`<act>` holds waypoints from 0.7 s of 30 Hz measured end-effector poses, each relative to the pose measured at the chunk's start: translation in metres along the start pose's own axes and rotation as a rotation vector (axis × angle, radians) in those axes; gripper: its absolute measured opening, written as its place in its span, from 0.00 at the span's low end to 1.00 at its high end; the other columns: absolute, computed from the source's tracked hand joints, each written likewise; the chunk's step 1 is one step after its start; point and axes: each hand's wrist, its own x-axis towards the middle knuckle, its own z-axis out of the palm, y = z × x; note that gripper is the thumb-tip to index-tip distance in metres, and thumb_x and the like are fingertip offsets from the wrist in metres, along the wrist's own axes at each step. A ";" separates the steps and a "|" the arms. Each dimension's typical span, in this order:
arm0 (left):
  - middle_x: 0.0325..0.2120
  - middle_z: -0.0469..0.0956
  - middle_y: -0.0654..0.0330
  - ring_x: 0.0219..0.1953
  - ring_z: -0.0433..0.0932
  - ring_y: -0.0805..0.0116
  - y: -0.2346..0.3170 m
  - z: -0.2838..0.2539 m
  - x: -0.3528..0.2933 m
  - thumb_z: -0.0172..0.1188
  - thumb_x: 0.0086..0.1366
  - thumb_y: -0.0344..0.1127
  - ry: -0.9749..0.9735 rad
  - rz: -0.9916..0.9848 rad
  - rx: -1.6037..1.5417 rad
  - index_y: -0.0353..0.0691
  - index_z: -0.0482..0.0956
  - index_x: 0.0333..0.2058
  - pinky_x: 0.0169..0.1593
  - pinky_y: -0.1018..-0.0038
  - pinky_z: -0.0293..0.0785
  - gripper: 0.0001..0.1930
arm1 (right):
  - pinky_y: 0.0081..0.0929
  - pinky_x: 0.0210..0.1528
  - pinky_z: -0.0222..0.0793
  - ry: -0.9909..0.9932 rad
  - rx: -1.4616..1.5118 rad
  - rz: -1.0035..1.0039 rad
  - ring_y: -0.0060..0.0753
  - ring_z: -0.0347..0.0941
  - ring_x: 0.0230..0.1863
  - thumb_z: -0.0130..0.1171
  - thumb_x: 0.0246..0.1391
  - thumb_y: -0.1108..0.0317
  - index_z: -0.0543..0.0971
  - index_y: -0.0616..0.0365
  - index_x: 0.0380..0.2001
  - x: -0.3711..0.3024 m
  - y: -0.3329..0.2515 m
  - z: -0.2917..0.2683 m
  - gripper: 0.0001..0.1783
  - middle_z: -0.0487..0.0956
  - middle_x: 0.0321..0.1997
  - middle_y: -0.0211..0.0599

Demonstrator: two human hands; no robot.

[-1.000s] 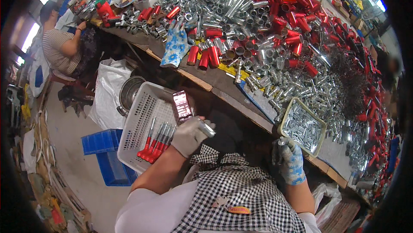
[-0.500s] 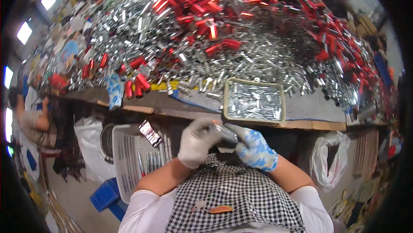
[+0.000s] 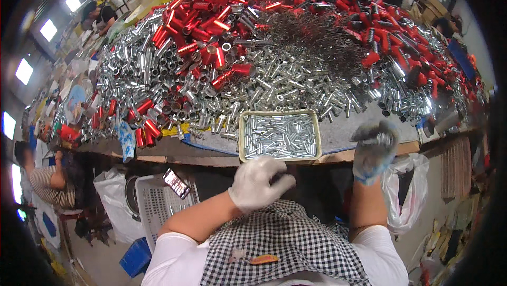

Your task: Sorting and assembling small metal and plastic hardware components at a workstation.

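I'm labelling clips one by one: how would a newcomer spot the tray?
Start at the bench heaped with red and silver metal parts. At its near edge, just beyond the white-gloved left hand, sits a rectangular tray. Its pale rim, enclosing slim silver pins, sets it apart from the loose parts.

Right hand (image 3: pixel 374 155) with blurred fingers (image 3: pixel 381 129)

Shiny metal pins (image 3: pixel 280 135), red tubes (image 3: pixel 203 7) — glossy metal, matt cloth apron (image 3: pixel 285 236), wooden table edge (image 3: pixel 211 161)
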 end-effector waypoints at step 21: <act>0.38 0.80 0.51 0.41 0.80 0.52 -0.057 -0.039 -0.018 0.69 0.52 0.32 0.003 -0.130 -0.044 0.38 0.77 0.46 0.47 0.63 0.76 0.22 | 0.40 0.41 0.75 -1.039 -0.748 0.383 0.50 0.79 0.38 0.65 0.44 0.67 0.80 0.58 0.45 0.050 -0.059 0.052 0.21 0.81 0.36 0.48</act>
